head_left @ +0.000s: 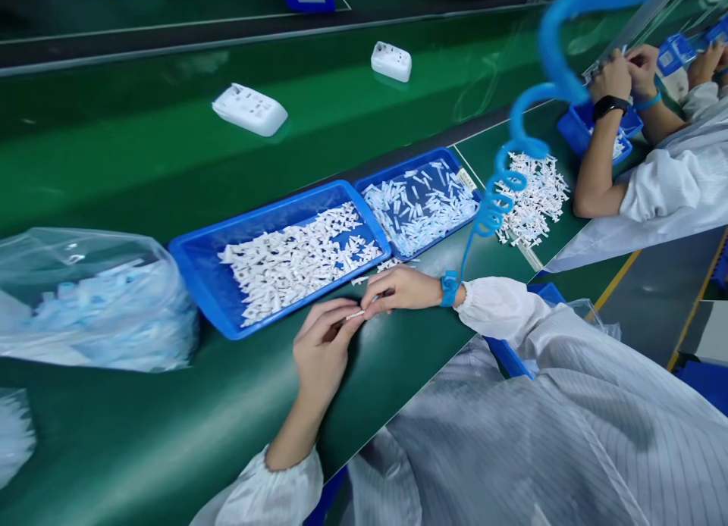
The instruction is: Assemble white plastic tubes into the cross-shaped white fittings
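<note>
My left hand (325, 345) pinches a small white plastic piece (356, 314) between thumb and fingers, just in front of the blue trays. The fingertips of my right hand (405, 287) close on the other end of the same piece, so both hands meet on it. A blue strap (449, 288) with a coiled cord circles my right wrist. Directly behind my hands, a blue tray (199, 245) holds many small white plastic parts (290, 264). The adjoining blue tray (406, 251) contains pale translucent strips (392, 204). A few white parts lie on the bench beside the trays.
Left of the trays lies a clear bag (114, 314) of pale blue pieces. Two white socket housings (250, 109) sit on the green conveyor (142, 147). A coiled blue cord (515, 124) hangs over a white heap (535, 200); a co-worker's hands (617, 79) are at right.
</note>
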